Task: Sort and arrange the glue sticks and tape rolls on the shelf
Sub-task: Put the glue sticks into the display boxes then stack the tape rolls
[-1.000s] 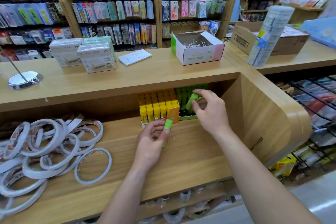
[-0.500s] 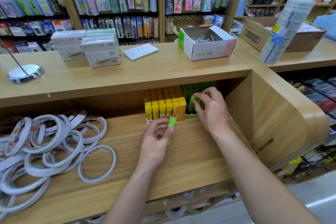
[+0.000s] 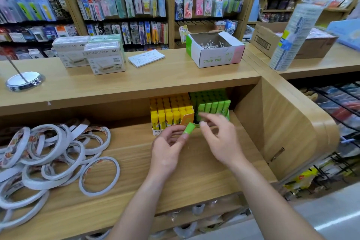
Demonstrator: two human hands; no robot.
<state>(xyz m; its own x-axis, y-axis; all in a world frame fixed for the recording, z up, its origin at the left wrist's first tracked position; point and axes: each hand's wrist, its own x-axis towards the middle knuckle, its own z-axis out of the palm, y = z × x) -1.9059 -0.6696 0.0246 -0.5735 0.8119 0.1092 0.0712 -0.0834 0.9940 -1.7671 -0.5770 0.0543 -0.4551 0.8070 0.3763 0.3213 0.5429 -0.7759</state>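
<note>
- Head view: the left hand [image 3: 167,152] is above the middle of the shelf [image 3: 136,181], palm turned up, pinching a single green glue stick [image 3: 188,128] between thumb and fingertips. The stick's cap end points up and toward the back of the shelf.
- The right hand [image 3: 224,140] is just to the right of that stick, fingers loosely spread and slightly bent, gripping nothing. Its fingertips are blurred and lie near the stick's cap; I cannot tell whether they touch it.
- At the back of the shelf, near its right end, a carton of yellow glue sticks [image 3: 171,115] stands upright, caps up in rows.
- Touching its right side is a tray of green glue sticks [image 3: 212,103], also upright. The tray sits close to the shelf's right wall.
- The tape rolls [image 3: 48,154] lie in a loose overlapping heap at the left end of the shelf, most of them flat. One ring lies at the heap's right edge, nearest the hands.
- On the counter top [image 3: 136,84] above the shelf stand white boxes [image 3: 105,58], a notepad [image 3: 146,58] and an open carton [image 3: 214,50] of metal clips. A chrome stand base [image 3: 24,82] is near its left edge.
</note>
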